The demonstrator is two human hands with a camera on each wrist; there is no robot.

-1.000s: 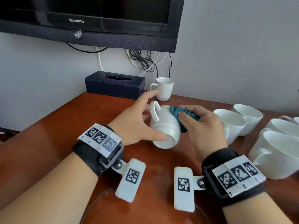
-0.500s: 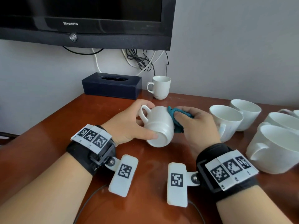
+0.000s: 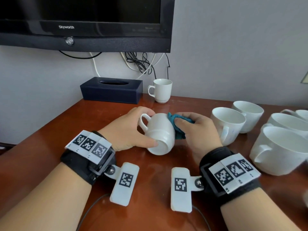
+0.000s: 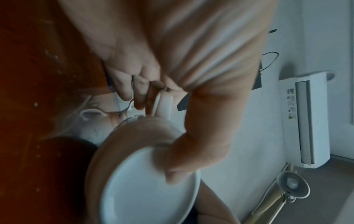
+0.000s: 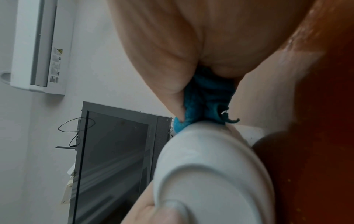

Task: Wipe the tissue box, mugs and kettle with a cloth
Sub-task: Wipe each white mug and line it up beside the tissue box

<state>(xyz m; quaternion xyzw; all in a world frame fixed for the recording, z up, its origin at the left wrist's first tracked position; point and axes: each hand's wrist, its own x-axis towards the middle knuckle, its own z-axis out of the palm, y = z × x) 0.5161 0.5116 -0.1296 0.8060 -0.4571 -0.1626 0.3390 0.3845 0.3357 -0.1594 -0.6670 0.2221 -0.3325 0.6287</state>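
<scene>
So the left hand (image 3: 126, 130) has a white mug (image 3: 158, 130) tipped on its side just above the wooden table (image 3: 50, 147), base turned toward the camera, handle up and on the left. Thumb sits on the base rim, and the other fingers (image 4: 139, 97) curl round by the handle in the left wrist view. Right against that mug's right side, the right hand (image 3: 198, 132) squeezes a bunched-up teal cloth (image 3: 176, 125), fingers wrapped around it and pressing it onto the mug wall; the right wrist view shows the cloth (image 5: 203, 103) jammed between palm and mug (image 5: 210, 174).

Behind the held mug, near the wall, there's the dark blue tissue box (image 3: 111, 90) with a small white mug (image 3: 160, 90) upright just to its right. Right of the held mug sits a cluster of bigger white mugs (image 3: 228, 124). A Skyworth TV (image 3: 83, 22) hangs on the wall above the tissue box.
</scene>
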